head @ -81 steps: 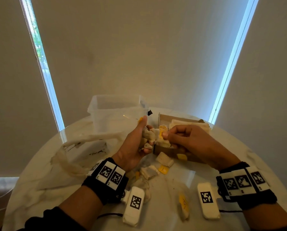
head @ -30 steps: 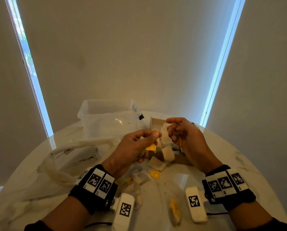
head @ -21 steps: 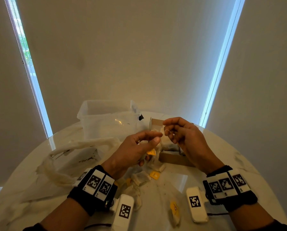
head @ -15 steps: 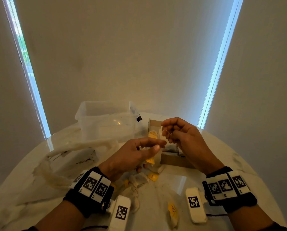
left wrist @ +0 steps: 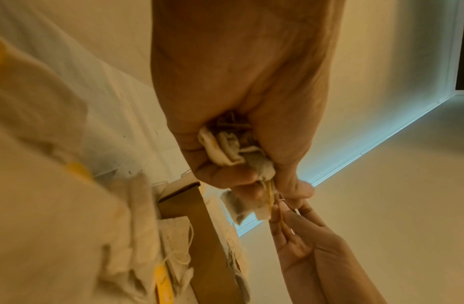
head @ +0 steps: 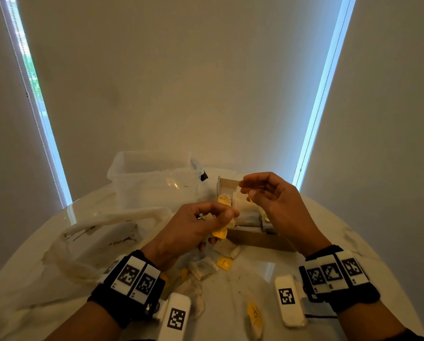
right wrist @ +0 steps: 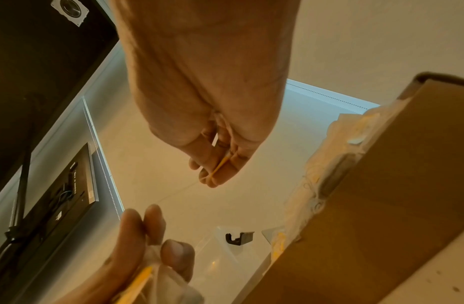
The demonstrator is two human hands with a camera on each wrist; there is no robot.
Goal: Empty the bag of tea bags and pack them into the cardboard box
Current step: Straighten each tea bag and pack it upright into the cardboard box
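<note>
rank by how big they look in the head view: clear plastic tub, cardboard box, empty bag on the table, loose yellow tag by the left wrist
1. empty bag
2. clear plastic tub, though it sits farther back
3. cardboard box, partly hidden by the right hand
4. yellow tag

Left side: crumpled plastic bag (head: 92, 242) sprawls across the desk (head: 368, 247).
Far left: clear plastic tub (head: 151, 178) stands just beside the cardboard box (head: 257, 238).
Near middle: loose tea bags (head: 203, 267) litter the desk.
Right of box: bare desk, passable.
</note>
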